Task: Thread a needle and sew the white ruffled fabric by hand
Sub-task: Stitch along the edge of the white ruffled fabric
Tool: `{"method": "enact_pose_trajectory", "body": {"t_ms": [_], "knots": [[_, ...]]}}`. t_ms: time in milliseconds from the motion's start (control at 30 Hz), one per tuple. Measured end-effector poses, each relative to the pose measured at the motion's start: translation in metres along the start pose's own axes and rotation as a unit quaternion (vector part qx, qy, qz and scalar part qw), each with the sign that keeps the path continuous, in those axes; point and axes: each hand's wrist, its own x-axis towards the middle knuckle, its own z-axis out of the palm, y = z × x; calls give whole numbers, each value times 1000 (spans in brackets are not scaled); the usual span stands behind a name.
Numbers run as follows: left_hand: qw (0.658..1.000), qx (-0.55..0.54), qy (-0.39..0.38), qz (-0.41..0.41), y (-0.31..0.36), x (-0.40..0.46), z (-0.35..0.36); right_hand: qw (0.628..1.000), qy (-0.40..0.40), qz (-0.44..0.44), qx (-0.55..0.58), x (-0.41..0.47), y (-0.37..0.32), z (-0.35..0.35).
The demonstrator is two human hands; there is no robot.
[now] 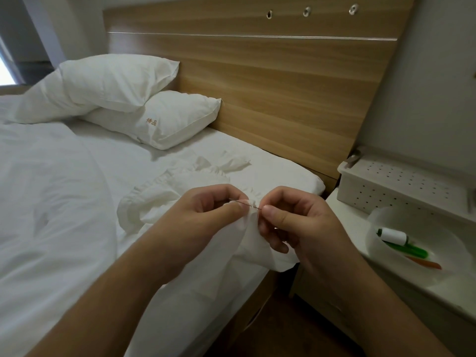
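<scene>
A person sews white ruffled fabric by hand at the edge of a bed.

From the left: white bedding and two stacked pillows point(144, 104) against a wooden headboard point(270, 81). In the middle, the white ruffled fabric point(164, 199) lies bunched on the mattress, one edge lifted between both hands. The left hand point(206, 215) pinches the gathered edge, fingers curled. A thin needle point(244, 203) runs across that fold. The right hand point(291, 222) pinches the needle's point end between thumb and forefinger. The thread is too fine to see, so whether it is threaded is unclear. On the right, a bowl point(386, 269) on the nightstand holds a white spool point(393, 236). The risk, as I judge it: the needle point sits close to both thumbs, and a slip could prick a finger or pull the thread free.
</scene>
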Motion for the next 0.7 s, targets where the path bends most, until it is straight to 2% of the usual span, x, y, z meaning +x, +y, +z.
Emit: {"method": "enact_pose_trajectory", "body": {"t_ms": [333,433,567,633,700], "knots": [[1000,20,-10,-2,1,1,4,998,40,-11,-40,-3,0,10],[999,35,11,-9,2,1,4,988,36,-36,-144,-3,-7,7],[998,36,38,-23,5,2,7,927,91,-108,-348,-4,-11,4],[998,44,43,-26,4,3,8,911,88,-149,-373,-3,-13,7],[998,38,42,-25,4,3,8,916,61,-168,-359,-3,-13,12]]}}
